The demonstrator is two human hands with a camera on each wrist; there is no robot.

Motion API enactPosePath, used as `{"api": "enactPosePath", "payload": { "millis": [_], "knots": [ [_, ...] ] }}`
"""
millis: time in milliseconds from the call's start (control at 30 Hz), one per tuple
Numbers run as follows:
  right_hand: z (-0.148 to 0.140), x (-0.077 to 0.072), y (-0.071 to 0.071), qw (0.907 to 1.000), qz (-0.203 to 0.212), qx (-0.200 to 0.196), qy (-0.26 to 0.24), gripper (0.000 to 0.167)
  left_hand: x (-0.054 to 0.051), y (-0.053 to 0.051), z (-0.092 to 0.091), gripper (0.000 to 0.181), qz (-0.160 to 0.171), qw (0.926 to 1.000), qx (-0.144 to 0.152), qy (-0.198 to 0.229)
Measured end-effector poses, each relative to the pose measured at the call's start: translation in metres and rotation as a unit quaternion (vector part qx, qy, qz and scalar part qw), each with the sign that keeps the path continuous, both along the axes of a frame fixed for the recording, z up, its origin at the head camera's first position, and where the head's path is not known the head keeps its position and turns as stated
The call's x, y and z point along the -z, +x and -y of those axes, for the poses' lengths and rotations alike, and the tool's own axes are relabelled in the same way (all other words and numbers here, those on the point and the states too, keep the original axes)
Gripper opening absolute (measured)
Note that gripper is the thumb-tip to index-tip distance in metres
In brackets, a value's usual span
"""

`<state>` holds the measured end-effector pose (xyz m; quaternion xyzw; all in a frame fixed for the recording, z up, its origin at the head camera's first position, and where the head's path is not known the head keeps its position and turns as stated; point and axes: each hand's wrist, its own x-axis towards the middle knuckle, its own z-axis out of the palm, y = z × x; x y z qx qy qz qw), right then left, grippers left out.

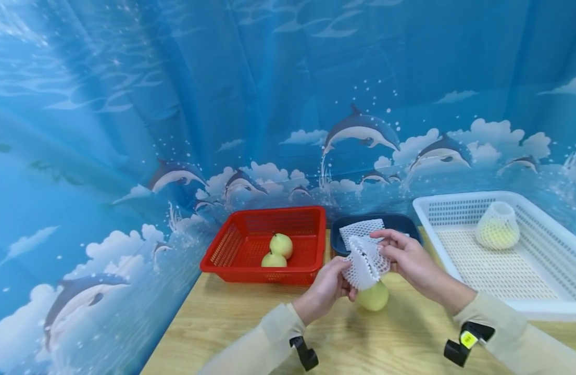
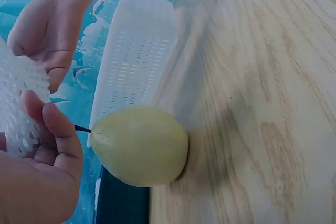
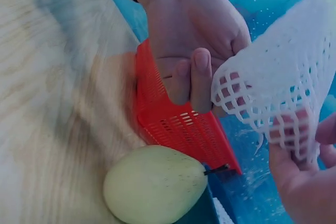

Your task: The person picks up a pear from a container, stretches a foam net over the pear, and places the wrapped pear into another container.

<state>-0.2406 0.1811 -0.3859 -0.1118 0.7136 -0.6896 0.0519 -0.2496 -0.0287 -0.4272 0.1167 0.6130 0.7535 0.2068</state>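
Note:
Both hands hold one white foam net sleeve (image 1: 363,264) in the air, its mouth spread apart. The left hand (image 1: 326,291) grips the sleeve's left edge with curled fingers. On the other side, the right hand (image 1: 412,263) pinches its edge between thumb and fingers. A yellow-green pear (image 1: 373,297) stands on the table just below the sleeve, touched by neither hand; its dark stem shows in both wrist views, where the pear (image 2: 142,146) is whole. In the right wrist view, the net (image 3: 278,72) stretches between the two hands.
A red basket (image 1: 269,274) with two pears stands at the left. Behind the hands is a dark blue tray (image 1: 337,242) with foam nets. The white basket (image 1: 494,273) at the right holds one net-wrapped pear (image 1: 498,229). A blue dolphin-print curtain hangs behind.

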Motion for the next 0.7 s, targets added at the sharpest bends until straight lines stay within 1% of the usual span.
{"api": "enactPosePath", "payload": {
  "millis": [133,200,267,367,467,567,600,700],
  "knots": [
    [0.000,0.007,-0.001,0.9995,0.029,0.005,0.008,0.047,0.006,-0.003,0.000,0.011,0.013,0.9995,-0.016,-0.026],
    [0.000,0.013,-0.002,0.9991,0.038,0.010,0.018,0.048,0.008,-0.004,0.000,0.013,0.020,0.9987,-0.018,-0.043],
    [0.000,0.020,-0.003,0.9985,0.044,0.018,0.027,0.048,0.009,-0.005,0.000,0.018,0.025,0.9977,-0.015,-0.062],
    [0.000,0.030,-0.004,0.9973,0.049,0.035,0.042,0.047,0.013,-0.009,0.002,0.026,0.028,0.9957,0.002,-0.088],
    [0.000,0.039,-0.004,0.9959,0.051,0.051,0.054,0.046,0.018,-0.014,0.002,0.029,0.031,0.9924,0.013,-0.118],
    [-0.001,0.047,-0.005,0.9934,0.054,0.066,0.077,0.046,0.023,-0.017,0.001,0.027,0.037,0.9889,0.017,-0.143],
    [-0.002,0.050,-0.005,0.9925,0.049,0.070,0.087,0.045,0.024,-0.018,0.001,0.026,0.037,0.9876,0.018,-0.151],
    [-0.002,0.057,-0.005,0.9904,0.053,0.081,0.099,0.043,0.026,-0.019,0.000,0.023,0.032,0.9847,0.016,-0.171]
  ]
}}
